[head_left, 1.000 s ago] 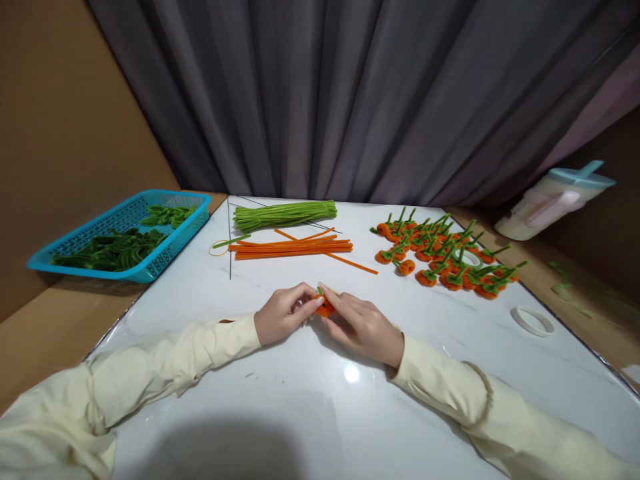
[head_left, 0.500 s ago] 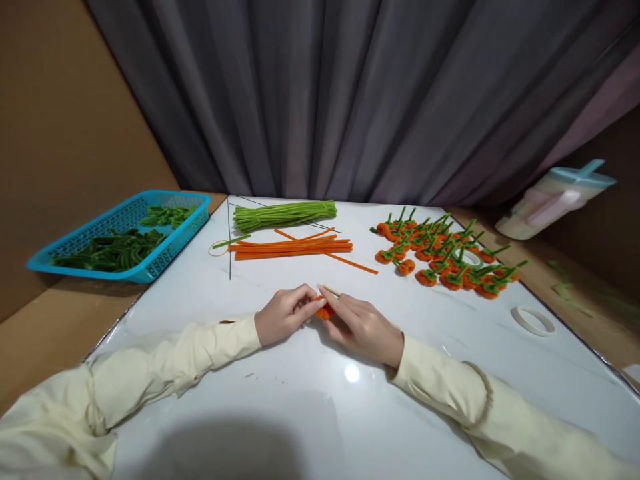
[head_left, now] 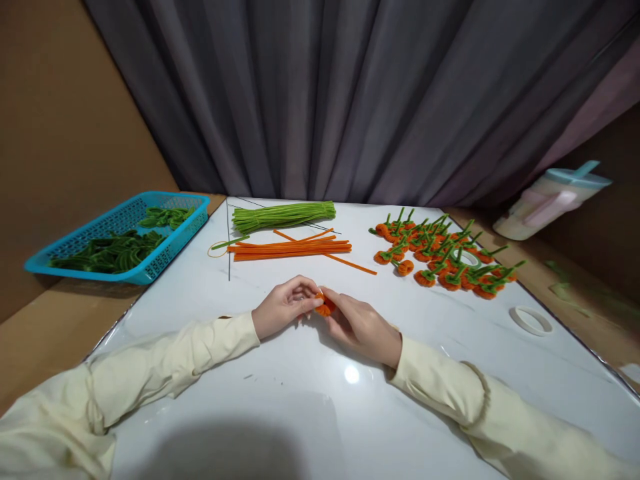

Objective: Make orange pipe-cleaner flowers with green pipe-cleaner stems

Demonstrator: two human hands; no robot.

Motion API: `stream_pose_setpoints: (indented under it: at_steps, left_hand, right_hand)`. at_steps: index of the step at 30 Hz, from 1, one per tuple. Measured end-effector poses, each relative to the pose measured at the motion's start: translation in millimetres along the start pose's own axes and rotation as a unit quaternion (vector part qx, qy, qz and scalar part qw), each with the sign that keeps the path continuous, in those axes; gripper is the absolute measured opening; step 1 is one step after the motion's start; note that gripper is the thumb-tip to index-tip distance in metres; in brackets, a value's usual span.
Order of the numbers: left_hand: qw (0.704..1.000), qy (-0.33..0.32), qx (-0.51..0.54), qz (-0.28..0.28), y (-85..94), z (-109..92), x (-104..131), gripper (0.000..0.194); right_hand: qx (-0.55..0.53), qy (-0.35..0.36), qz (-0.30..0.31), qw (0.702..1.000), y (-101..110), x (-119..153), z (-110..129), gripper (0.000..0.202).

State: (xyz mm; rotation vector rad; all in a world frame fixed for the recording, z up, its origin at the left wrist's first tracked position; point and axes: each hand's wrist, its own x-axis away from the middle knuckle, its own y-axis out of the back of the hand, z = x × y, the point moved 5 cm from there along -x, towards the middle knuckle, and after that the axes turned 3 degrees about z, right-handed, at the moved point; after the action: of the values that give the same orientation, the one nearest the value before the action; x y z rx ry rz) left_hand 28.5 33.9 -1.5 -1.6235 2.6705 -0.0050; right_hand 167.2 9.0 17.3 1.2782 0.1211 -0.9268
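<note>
Both hands meet over the near middle of the white table, pinching a small orange pipe-cleaner pumpkin (head_left: 324, 307) between them. My left hand (head_left: 284, 308) has its thumb and fingertips on the pumpkin's left side. On the opposite side, the fingers of my right hand (head_left: 364, 327) close round it and hide part of it. Just beyond the hands lie a bundle of orange pipe cleaners (head_left: 290, 249) and, behind that, a bundle of green pipe cleaners (head_left: 283, 215). Finished-looking orange pumpkins with green stems (head_left: 449, 280) stand grouped to the right.
A blue basket (head_left: 150, 270) with dark and light green pipe-cleaner pieces stands at the left. White tape roll (head_left: 531, 321) lies near the right edge; a green-and-white roll sits among the pumpkins. A tumbler (head_left: 545, 203) stands back right, before a grey curtain (head_left: 300, 93).
A pale thin stick seen at my right fingertips half a second ago no longer shows. My fingers have shifted slightly around the orange pumpkin; the other things lie as before.
</note>
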Motion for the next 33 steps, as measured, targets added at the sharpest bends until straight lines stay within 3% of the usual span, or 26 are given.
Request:
stream_pose_setpoints:
  at_steps: [4,9,13,22,33]
  left_hand:
    - [0.998,0.034,0.042,0.031,-0.4,3.1,-2.3,0.04]
    - [0.992,0.045,0.059,0.103,0.2,3.9,-3.4,0.038]
    - [0.99,0.04,0.053,0.127,2.2,5.0,-3.9,0.033]
    - [0.992,0.044,0.066,0.103,-0.5,2.8,-2.8,0.031]
    - [0.99,0.047,0.101,0.082,1.9,-2.2,-4.0,0.031]
  right_hand:
    - [-0.017,-0.012,0.012,1.0,0.0,0.8,0.9,0.044]
    - [-0.061,-0.04,0.03,0.997,-2.9,4.4,-1.6,0.039]
    - [-0.08,-0.027,0.037,0.996,-4.5,5.9,-0.3,0.034]
    - [-0.072,0.004,0.041,0.997,-0.1,0.9,4.5,0.026]
    - [0.027,-0.032,-0.074,0.996,8.9,2.0,1.3,0.018]
